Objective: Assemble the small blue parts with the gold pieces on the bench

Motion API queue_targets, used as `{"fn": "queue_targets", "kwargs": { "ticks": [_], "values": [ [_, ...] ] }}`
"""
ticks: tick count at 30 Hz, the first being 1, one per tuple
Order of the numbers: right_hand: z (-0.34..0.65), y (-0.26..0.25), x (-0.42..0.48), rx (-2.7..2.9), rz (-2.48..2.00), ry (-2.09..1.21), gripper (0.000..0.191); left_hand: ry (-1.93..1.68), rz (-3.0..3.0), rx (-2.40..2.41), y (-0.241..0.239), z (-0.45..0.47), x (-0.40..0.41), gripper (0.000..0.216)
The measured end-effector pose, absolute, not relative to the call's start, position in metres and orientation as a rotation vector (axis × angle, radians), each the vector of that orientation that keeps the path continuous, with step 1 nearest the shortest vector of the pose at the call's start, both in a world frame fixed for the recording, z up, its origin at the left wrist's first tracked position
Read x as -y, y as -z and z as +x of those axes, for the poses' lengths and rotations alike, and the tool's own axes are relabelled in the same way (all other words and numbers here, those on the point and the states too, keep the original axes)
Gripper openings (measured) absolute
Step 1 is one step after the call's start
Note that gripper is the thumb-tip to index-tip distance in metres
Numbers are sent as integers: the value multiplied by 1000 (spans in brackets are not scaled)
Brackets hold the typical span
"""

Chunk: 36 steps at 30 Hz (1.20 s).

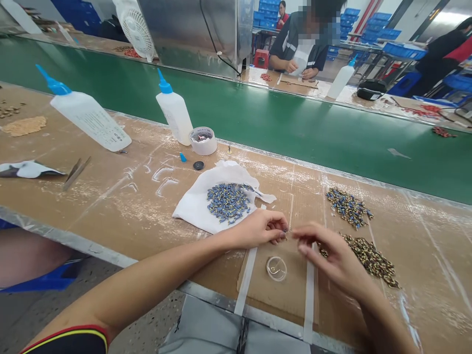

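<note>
Near the bench's front edge, met fingertip to fingertip: left hand [260,228] pinched shut on a tiny blue part [284,231], right hand [332,258] half curled, seemingly empty. Best kept low over the dish [276,268], pinch steady. Could not read bottle [176,115] labels.

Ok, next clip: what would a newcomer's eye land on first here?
Probably the left hand and right hand meeting fingertip to fingertip over the cardboard mat, pinching a tiny part too small to identify. Next, the heap of small blue parts on a white cloth behind them, and the green conveyor belt beyond.
</note>
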State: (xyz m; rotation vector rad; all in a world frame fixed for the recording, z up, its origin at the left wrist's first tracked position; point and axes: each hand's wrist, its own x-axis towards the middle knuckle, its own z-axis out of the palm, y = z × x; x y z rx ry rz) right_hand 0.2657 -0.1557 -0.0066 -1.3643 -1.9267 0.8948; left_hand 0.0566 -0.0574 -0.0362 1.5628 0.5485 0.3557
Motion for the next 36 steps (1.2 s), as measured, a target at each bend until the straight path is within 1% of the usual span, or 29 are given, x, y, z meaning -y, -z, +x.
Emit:
{"fn": "queue_targets", "kwargs": {
  "ticks": [5,8,11,15,22,28,31,32,36],
  "values": [
    [329,23,142,1489,-2006,-352,25,-327,1512,-586,36,57,58,5],
    [354,32,139,1421,-2265,-184,25,-329,1533,-592,36,57,58,5],
    [357,39,138,1367,-2381,-74,29,-328,1554,-588,36,57,57,5],
    [350,46,137,1416,-2345,23,33,-320,1568,-589,38,57,57,5],
    [351,53,134,1496,-2296,63,26,-324,1584,-589,38,58,57,6],
    [349,52,132,1666,-2186,-1,21,-325,1598,-587,39,58,57,7],
    [346,49,131,1644,-2171,-65,19,-322,1612,-596,38,58,57,7],
    [345,49,132,1619,-2160,-103,19,-320,1616,-595,38,58,57,7],
    [346,47,133,1546,-2109,-239,36,-310,1616,-590,38,57,57,8]
  ]
}}
